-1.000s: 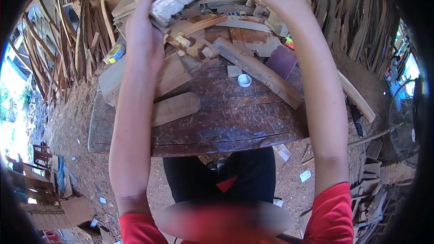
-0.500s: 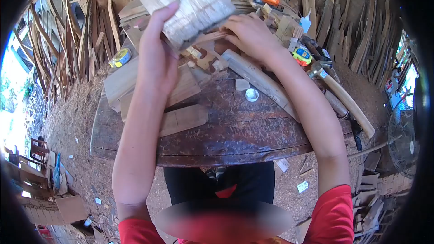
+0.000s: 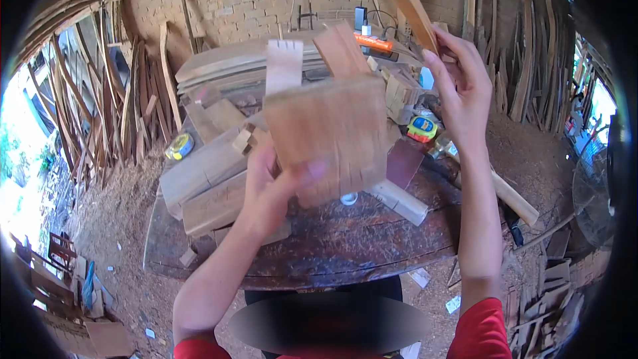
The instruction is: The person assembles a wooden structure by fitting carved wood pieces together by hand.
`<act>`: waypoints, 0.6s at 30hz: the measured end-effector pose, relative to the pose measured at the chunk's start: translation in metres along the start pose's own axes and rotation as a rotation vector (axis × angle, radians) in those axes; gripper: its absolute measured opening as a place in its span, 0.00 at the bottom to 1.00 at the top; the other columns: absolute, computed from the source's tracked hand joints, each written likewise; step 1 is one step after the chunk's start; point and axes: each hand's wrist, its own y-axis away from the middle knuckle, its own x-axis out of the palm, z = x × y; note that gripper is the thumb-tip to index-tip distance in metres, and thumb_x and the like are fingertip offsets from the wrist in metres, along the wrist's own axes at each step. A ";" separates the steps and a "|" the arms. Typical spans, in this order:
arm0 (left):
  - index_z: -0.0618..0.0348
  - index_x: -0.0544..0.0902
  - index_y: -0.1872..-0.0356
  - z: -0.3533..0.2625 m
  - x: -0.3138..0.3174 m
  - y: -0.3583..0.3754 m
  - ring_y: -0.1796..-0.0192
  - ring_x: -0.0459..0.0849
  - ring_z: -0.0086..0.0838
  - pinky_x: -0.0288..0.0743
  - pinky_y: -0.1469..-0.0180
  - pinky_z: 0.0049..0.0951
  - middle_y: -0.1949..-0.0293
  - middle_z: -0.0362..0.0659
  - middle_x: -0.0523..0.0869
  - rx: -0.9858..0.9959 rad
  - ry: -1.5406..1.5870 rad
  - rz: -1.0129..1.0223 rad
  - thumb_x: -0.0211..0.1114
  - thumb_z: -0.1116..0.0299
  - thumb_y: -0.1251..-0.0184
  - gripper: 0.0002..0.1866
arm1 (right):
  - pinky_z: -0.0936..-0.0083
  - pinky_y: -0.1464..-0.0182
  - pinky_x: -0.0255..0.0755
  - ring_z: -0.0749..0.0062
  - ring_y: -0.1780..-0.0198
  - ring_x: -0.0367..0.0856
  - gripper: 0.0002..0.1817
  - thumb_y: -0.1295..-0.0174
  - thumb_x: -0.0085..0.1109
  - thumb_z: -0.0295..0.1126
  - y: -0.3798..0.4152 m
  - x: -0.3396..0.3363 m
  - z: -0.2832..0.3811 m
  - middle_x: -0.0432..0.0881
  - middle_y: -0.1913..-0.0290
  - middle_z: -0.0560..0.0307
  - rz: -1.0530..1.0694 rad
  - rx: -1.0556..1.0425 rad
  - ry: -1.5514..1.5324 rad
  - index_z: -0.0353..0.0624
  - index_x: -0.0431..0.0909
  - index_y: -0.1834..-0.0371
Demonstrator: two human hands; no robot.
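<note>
A wide flat wooden board (image 3: 329,136) is held up over the middle of the table by my left hand (image 3: 272,183), its thumb across the front face. My right hand (image 3: 458,86), raised at the right, pinches a narrow wooden strip (image 3: 417,16) that points up and to the left. Behind the board stand a pale notched piece (image 3: 284,65) and a reddish piece (image 3: 342,50); how they are supported is hidden. Long wooden blocks (image 3: 199,169) lie left of the board, and part of a small white round object (image 3: 348,198) shows beneath its lower edge.
The dark worktable (image 3: 332,252) has a curved front edge. A yellow tape measure (image 3: 179,147) lies at left, a green-and-red one (image 3: 423,129) at right, near a hammer handle (image 3: 515,199). An orange object (image 3: 373,42) lies behind. Wood strips (image 3: 531,60) lean along the walls.
The board has come down toward me and now shows a browner face. My right hand has moved right and up, now with a strip in it. The view has tilted upward, showing more wall.
</note>
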 end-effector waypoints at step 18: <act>0.65 0.71 0.33 0.013 -0.001 -0.002 0.41 0.80 0.29 0.73 0.37 0.34 0.44 0.45 0.82 -0.057 -0.049 0.082 0.75 0.65 0.43 0.37 | 0.67 0.48 0.80 0.59 0.50 0.85 0.22 0.49 0.66 0.16 0.010 -0.001 0.036 0.84 0.48 0.55 0.323 -0.362 0.067 0.45 0.86 0.49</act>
